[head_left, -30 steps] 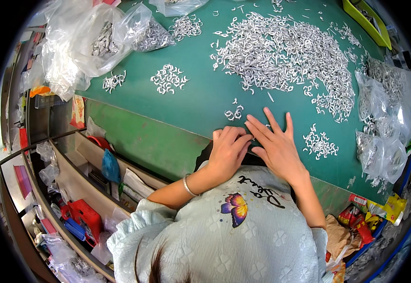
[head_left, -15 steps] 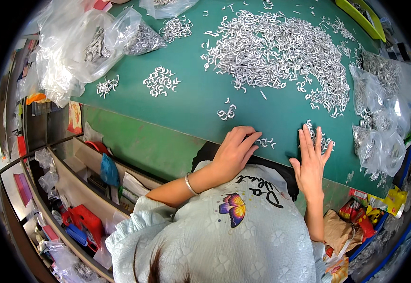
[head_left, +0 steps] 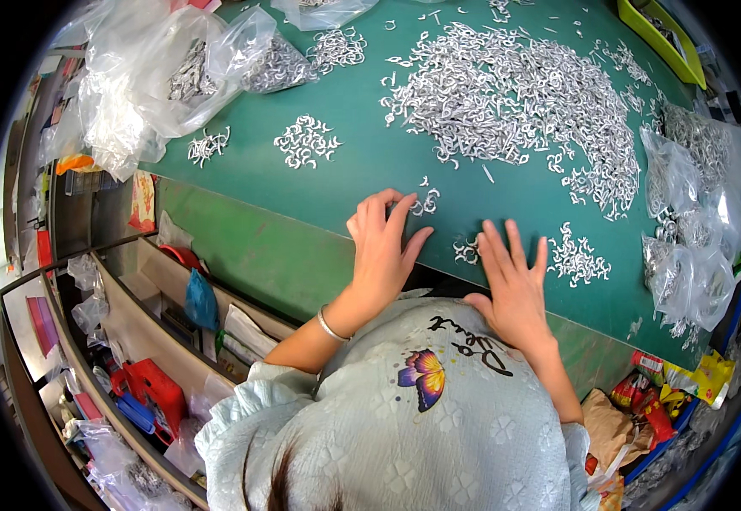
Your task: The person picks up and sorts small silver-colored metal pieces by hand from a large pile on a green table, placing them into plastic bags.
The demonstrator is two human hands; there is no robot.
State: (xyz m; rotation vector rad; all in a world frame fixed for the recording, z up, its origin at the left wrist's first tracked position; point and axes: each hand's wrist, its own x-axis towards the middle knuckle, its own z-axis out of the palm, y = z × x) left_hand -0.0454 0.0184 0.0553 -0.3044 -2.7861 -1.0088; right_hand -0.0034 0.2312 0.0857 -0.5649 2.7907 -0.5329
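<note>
A few small curved metal pieces (head_left: 466,250) lie on the green tabletop near its front edge, at the fingertips of the right hand (head_left: 511,285). They face mixed ways, their hooked ends turned in different directions, so the group shows no common long axis. The right hand is palm down and flat, grasping nothing visible, its fingers spread and pointing away from the body.

Farther from the edge, another little cluster (head_left: 426,202) sits just beside the left index fingertip; its pieces curl in differing directions. The left hand (head_left: 383,247) is loosely bent, with thumb and index finger well apart; whether a piece lies under its fingertips I cannot tell.

Right of the right hand is a loose pile (head_left: 576,260), its pieces turned every way. Beyond the hands spreads the large heap (head_left: 515,94), and near its lower edge one slim straight piece (head_left: 488,174) lies alone, its long axis slanting from upper left to lower right. Filled clear bags (head_left: 694,264) stand at the right.
</note>
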